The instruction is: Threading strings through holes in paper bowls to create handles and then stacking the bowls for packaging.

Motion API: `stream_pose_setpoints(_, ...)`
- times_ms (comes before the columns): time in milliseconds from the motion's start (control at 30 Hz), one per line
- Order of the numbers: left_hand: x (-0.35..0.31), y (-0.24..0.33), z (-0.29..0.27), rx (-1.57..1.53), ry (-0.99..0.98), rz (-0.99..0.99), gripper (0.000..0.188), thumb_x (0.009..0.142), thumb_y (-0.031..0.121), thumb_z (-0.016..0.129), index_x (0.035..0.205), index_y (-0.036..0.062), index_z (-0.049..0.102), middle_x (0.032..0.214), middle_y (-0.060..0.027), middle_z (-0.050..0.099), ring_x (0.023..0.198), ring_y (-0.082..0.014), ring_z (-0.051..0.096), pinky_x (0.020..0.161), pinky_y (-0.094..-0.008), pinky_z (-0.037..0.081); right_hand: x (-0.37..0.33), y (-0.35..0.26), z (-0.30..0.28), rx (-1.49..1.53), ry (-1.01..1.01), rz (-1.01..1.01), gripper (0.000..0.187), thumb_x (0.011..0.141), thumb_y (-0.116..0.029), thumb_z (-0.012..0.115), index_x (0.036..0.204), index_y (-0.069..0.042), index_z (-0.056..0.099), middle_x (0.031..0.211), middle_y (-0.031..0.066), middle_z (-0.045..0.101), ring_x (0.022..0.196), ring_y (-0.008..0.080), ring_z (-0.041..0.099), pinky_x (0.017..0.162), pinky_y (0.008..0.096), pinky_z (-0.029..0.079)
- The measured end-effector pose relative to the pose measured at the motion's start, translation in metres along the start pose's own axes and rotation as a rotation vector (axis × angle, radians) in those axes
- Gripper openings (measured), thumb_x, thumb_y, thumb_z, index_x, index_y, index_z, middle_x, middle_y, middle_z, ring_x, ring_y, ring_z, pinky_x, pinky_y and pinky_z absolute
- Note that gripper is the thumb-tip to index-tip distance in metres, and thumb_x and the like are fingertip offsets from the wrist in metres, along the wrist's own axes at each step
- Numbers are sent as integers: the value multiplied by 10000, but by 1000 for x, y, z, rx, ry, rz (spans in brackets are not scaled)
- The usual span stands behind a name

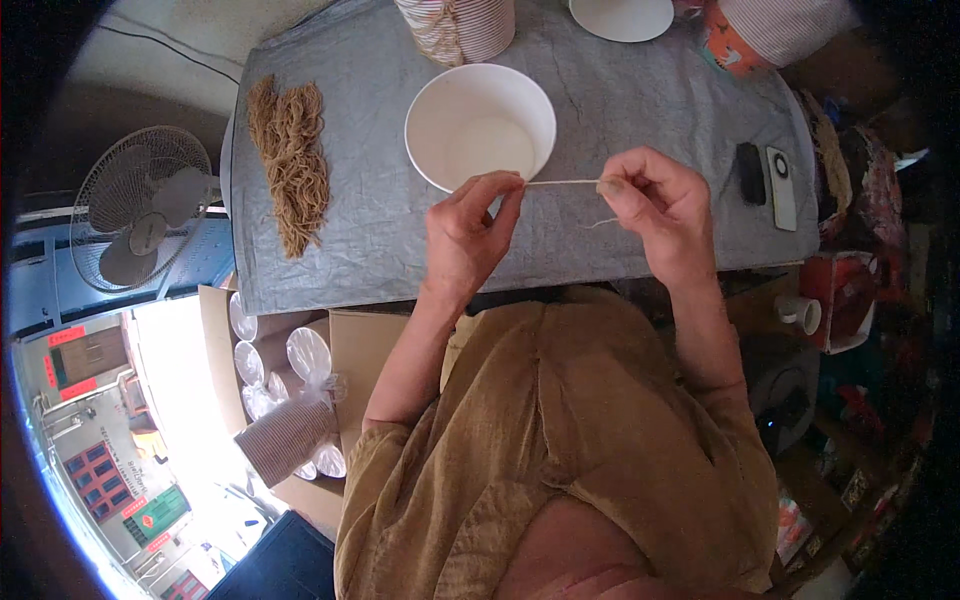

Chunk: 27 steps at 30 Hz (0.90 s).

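Note:
A thin pale string (562, 183) is stretched level between my two hands, over the near part of the table. My left hand (468, 228) pinches one end of the stretch between thumb and fingertips, right at the near rim of a white round paper tub (480, 110). With curled fingers and thumb, my right hand (662, 208) grips the other end, and a short loose tail hangs below it. The tub's open mouth shows a bare white inside. Over on the left lies a bundle of brown twine strands (290, 170).
A grey sheet (370, 225) covers the table. Stacked cups or tubs (465, 30) and a white disc (625, 15) sit at the far side. A phone (782, 188) and a dark object (750, 174) lie right. A fan (140, 215) and a carton (365, 365) with wrapped cup stacks stand left.

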<state>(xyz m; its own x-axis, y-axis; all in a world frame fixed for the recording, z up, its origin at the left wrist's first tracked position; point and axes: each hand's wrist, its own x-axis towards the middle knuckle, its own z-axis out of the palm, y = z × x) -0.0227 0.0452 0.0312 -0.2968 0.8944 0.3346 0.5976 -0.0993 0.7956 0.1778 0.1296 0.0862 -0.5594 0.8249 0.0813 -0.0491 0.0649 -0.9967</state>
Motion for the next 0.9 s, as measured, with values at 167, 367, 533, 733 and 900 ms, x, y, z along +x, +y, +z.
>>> stream_pose_setpoints(167,-5,-3,2,162,42,48,176,826,145,770,992,119,717,954,-61,727,704,-231,712,583,-341,562,-9,7,3,91,117,-34,86,943,-111,653,948,-25,651,746,-69,537,640,5,437,546,177,334)
stream_pose_setpoints(367,-1,-15,-46,523,70,77,356,730,237,846,1054,147,731,1061,-27,717,754,-214,712,624,-347,567,-1,23,-17,285,194,-28,195,983,-116,589,1159,-31,597,716,-38,467,571,32,367,496,205,291)
stream_pose_setpoints(533,6,-12,-26,456,68,196,221,836,169,741,1047,126,690,952,-35,687,762,-251,693,596,-359,555,2,32,-6,660,174,-41,219,1024,-147,519,1211,-54,584,733,-22,445,592,49,352,543,219,304)
stream_pose_setpoints(733,21,-12,11,262,142,329,230,887,104,690,1111,54,671,1027,-112,699,780,-281,706,661,-363,576,22,48,7,935,76,23,217,1031,-135,501,1212,-51,587,780,-14,443,632,58,366,598,223,319)
stream_pose_setpoints(900,7,9,17,-482,-106,-185,321,923,158,701,1188,-14,644,972,-128,734,695,-154,697,612,-289,556,36,52,15,1058,6,33,229,1025,-128,507,1216,-28,584,781,-5,459,632,68,378,597,232,323)
